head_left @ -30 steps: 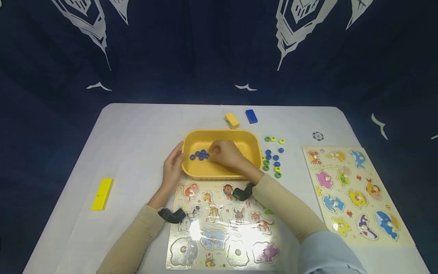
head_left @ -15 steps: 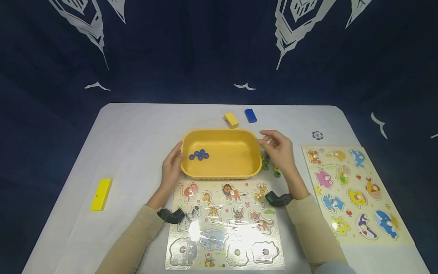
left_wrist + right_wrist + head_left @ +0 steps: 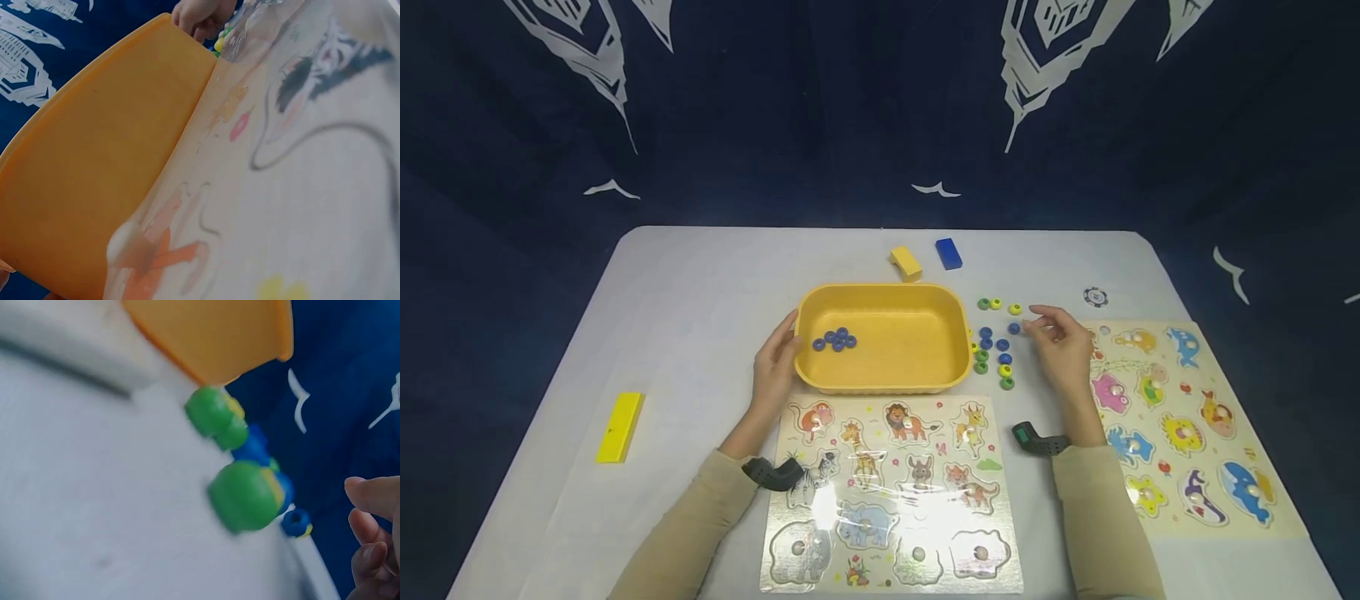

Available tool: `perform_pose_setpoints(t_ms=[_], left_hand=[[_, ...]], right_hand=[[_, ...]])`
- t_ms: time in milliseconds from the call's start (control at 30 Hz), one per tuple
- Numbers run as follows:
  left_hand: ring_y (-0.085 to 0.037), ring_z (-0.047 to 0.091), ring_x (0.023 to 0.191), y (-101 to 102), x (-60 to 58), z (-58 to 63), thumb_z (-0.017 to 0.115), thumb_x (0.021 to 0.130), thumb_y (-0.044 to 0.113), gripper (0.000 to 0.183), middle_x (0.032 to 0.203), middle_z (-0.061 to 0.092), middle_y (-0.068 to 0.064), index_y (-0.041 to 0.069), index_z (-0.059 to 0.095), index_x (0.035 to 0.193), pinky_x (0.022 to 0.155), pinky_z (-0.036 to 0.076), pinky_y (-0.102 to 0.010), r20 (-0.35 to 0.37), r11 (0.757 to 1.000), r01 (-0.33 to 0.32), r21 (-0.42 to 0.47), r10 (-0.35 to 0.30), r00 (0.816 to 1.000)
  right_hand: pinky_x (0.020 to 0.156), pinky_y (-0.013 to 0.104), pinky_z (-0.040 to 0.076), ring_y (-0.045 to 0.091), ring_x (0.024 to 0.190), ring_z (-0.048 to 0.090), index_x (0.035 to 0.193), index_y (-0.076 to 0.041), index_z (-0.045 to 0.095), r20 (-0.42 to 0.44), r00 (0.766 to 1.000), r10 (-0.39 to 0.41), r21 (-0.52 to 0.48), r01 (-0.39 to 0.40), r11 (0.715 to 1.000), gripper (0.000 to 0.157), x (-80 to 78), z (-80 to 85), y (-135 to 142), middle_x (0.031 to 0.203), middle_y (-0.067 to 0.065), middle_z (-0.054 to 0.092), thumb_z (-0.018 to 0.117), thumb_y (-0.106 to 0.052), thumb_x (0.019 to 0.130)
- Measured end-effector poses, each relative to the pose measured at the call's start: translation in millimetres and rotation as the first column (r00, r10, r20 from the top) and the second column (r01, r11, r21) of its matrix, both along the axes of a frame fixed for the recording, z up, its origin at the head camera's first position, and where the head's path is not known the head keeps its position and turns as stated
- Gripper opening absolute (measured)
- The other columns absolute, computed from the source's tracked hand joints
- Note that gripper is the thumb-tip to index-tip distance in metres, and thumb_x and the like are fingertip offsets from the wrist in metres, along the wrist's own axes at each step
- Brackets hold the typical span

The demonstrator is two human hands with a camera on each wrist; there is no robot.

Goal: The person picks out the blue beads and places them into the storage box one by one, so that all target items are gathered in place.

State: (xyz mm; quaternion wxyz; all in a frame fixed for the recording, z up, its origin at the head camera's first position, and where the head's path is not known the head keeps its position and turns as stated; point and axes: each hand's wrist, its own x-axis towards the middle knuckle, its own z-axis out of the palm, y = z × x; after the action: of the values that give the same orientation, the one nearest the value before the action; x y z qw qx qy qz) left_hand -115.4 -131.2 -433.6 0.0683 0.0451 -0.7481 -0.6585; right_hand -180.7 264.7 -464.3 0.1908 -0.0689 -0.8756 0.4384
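Blue beads sit in the left part of the yellow tray, its left end touched by the left hand's relaxed fingers. Farther right, past loose beads, the right hand holds nothing, thumb and forefinger slightly parted.

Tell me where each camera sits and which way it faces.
Head: on the head, facing forward and down at the yellow tray, beads, animal puzzle; left hand, right hand, sleeves show.
Left wrist: on that wrist, facing the tray's side and puzzle; right hand at top, left fingers at lower left.
Right wrist: on that wrist, facing beads, tray and table; right fingers at right edge.
Shared by both wrists: tray, beads, blue cloth.
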Motion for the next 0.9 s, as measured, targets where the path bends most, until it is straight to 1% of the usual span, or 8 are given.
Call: perform_pose_setpoints(t_ms=[167, 333, 433, 500, 567, 733, 833, 900], left_hand=[[-0.033, 0.05, 0.105, 0, -0.2, -1.0, 0.045, 0.092, 0.013, 0.042, 0.114, 0.052, -0.02, 0.016, 0.041, 0.133, 0.092, 0.043, -0.043, 0.001, 1.0, -0.006, -0.008, 0.006, 1.0], [-0.034, 0.05, 0.105, 0, -0.1, -1.3, 0.045, 0.092, 0.013, 0.042, 0.114, 0.051, -0.02, 0.017, 0.04, 0.134, 0.092, 0.043, -0.043, -0.005, 1.0, 0.004, -0.015, -0.004, 1.0], [-0.033, 0.05, 0.105, -1, -0.3, -1.6, 0.044, 0.092, 0.013, 0.042, 0.114, 0.052, -0.02, 0.017, 0.04, 0.134, 0.093, 0.043, -0.042, -0.011, 1.0, 0.005, -0.016, -0.005, 1.0], [-0.032, 0.05, 0.105, -1, -0.4, -1.8, 0.044, 0.092, 0.013, 0.042, 0.114, 0.052, -0.02, 0.017, 0.04, 0.134, 0.093, 0.043, -0.041, -0.013, 1.0, 0.007, -0.013, -0.007, 1.0], [-0.032, 0.05, 0.105, -1, -0.8, -2.1, 0.044, 0.092, 0.013, 0.042, 0.114, 0.052, -0.02, 0.017, 0.04, 0.134, 0.093, 0.043, -0.041, -0.014, 1.0, 0.006, -0.007, -0.006, 1.0], [-0.034, 0.049, 0.105, -1, -1.4, -2.3, 0.045, 0.092, 0.012, 0.042, 0.114, 0.051, -0.021, 0.015, 0.04, 0.134, 0.092, 0.042, -0.044, -0.012, 1.0, 0.013, 0.006, -0.013, 1.0], [-0.034, 0.049, 0.105, -1, -0.9, -2.2, 0.044, 0.092, 0.012, 0.042, 0.114, 0.051, -0.021, 0.015, 0.039, 0.134, 0.092, 0.042, -0.044, -0.008, 1.0, 0.014, 0.004, -0.014, 1.0], [-0.033, 0.049, 0.105, -1, -0.8, -1.8, 0.044, 0.092, 0.012, 0.043, 0.114, 0.051, -0.021, 0.015, 0.04, 0.134, 0.092, 0.043, -0.044, -0.005, 1.0, 0.012, 0.002, -0.012, 1.0]], right_hand=[[0.044, 0.017, 0.036, 0.01, 0.058, 0.045, 0.105, -0.016, 0.064, 0.045, 0.999, 0.03, 0.124, -0.036, 0.992, 0.026, 2.4, -6.5, -3, 0.079, -0.002, 0.059, 0.066, -0.022, 0.079], [0.052, 0.023, 0.037, 0.013, 0.064, 0.046, 0.104, -0.015, 0.064, 0.073, 0.996, 0.044, 0.282, -0.063, 0.957, 0.024, 1.8, -13.4, -4, 0.081, 0.003, 0.059, 0.064, -0.022, 0.081], [0.053, 0.026, 0.036, 0.015, 0.065, 0.045, 0.104, -0.014, 0.064, 0.086, 0.995, 0.05, 0.335, -0.076, 0.939, 0.024, 1.8, -13.5, -5, 0.08, 0.003, 0.058, 0.063, -0.023, 0.082], [0.053, 0.025, 0.037, 0.014, 0.065, 0.045, 0.103, -0.013, 0.063, 0.087, 0.995, 0.047, 0.331, -0.074, 0.941, 0.024, 2.1, -11.9, -6, 0.08, 0.003, 0.059, 0.063, -0.023, 0.082], [0.052, 0.023, 0.036, 0.014, 0.064, 0.045, 0.101, -0.011, 0.064, 0.077, 0.997, 0.03, 0.298, -0.052, 0.953, 0.023, 2.6, -8.9, -6, 0.079, 0.003, 0.059, 0.064, -0.023, 0.081], [0.05, 0.021, 0.035, 0.014, 0.063, 0.045, 0.097, -0.01, 0.064, 0.047, 0.998, -0.029, 0.139, 0.022, 0.99, 0.025, -0.1, 2.0, -8, 0.078, 0.004, 0.06, 0.066, -0.027, 0.079], [0.051, 0.019, 0.035, 0.01, 0.065, 0.045, 0.097, -0.018, 0.064, 0.012, 1.0, -0.023, 0.118, 0.021, 0.993, 0.028, -11.5, -5.1, -9, 0.077, -0.004, 0.06, 0.065, -0.038, 0.078], [0.05, 0.018, 0.034, 0.007, 0.064, 0.044, 0.095, -0.023, 0.064, -0.023, 1.0, 0.014, 0.135, -0.011, 0.991, 0.029, -20.4, -9.3, -14, 0.075, -0.009, 0.059, 0.064, -0.045, 0.076]])
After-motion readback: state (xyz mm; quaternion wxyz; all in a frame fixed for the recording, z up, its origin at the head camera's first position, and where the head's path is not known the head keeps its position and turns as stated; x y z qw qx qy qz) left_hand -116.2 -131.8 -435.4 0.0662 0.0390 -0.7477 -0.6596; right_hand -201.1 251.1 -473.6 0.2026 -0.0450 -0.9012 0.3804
